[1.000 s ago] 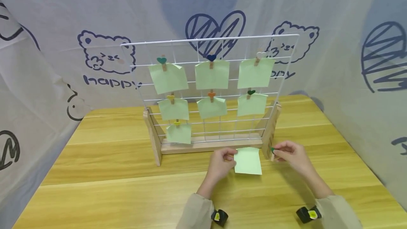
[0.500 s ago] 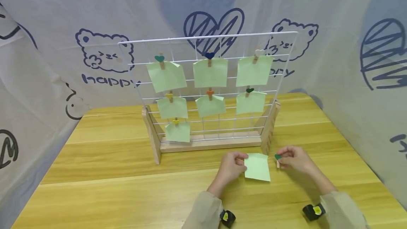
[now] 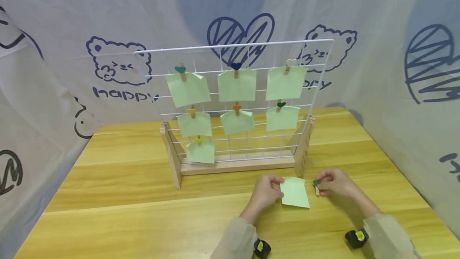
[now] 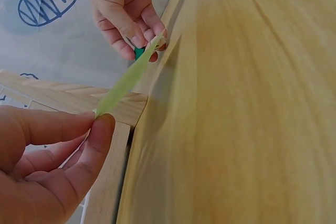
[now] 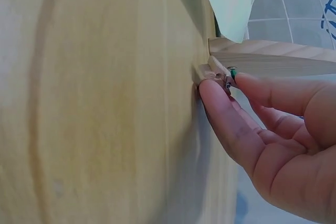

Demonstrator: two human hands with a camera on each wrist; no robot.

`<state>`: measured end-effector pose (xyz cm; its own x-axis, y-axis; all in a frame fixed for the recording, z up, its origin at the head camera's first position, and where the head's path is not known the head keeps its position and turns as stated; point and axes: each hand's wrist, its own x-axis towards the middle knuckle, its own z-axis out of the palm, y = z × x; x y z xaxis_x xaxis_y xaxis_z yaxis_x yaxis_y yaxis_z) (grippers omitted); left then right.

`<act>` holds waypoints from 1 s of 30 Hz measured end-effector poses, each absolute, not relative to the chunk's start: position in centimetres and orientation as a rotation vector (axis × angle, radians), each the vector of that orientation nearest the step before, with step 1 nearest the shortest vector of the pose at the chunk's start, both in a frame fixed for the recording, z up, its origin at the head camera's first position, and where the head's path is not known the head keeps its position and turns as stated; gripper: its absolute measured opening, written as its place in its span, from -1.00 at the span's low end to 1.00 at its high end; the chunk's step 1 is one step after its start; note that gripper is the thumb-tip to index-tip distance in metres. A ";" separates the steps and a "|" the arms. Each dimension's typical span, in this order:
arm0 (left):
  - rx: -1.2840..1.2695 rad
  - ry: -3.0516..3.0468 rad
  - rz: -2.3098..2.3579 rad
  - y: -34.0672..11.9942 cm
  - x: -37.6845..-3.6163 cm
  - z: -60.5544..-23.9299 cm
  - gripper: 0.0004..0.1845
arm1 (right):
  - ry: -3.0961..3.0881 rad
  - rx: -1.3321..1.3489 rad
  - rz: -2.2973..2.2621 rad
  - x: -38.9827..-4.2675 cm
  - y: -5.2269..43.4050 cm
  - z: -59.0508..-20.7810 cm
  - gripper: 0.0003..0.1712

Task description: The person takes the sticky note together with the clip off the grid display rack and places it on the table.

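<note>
L hand is pinching the left edge of a green sticky note btwn thumb and forefinger, holding it just above the wooden table. R hand is gripping a small wooden clothespin w/ a green heart, its tip touching the table, just right of the note. Wire grid stand behind is carrying seven clipped notes.

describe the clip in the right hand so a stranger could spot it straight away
Start at the white wire grid standing on the wooden table. Just in front of its right wooden foot, the right hand pinches a small wooden clip. Unlike the clips on the grid, it holds no note.
</note>
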<state>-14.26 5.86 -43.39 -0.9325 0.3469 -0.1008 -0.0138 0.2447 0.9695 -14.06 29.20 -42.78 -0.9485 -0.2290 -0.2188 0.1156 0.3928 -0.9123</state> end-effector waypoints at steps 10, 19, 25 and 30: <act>0.282 2.274 1.659 6.7 -14.1 -44.1 -0.71 | 2.355 -0.106 -1.513 -14.2 29.4 -43.1 -0.82; 0.324 2.288 1.581 6.6 -13.7 -43.9 -0.73 | 2.324 -0.159 -1.545 -14.6 30.3 -43.8 -0.79; 0.370 2.332 1.512 6.4 -13.6 -43.6 -0.73 | 2.328 -0.202 -1.555 -14.8 30.5 -44.2 -0.81; 0.383 2.366 1.455 6.4 -13.8 -43.4 -0.74 | 2.412 -0.093 -1.454 -14.5 29.6 -43.4 -0.81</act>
